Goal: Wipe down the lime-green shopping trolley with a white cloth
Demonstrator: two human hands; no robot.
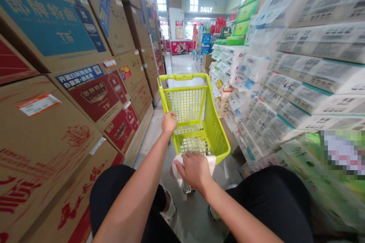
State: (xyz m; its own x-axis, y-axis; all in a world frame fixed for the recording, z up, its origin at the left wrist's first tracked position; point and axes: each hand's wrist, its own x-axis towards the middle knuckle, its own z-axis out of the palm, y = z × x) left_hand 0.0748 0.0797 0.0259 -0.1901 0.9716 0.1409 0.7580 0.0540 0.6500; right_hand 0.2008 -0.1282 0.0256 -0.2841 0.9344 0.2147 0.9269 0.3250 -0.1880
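At centre frame, the left hand (170, 122) gripped a lime-green basket (216, 127) by its left rim. Below, the right hand (196, 168) clasped a white cloth (211, 162) against the near edge.

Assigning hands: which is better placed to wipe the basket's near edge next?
Probably the right hand: white cloth under it, at the near edge of the green basket; the left hand on the left rim, no cloth visible.
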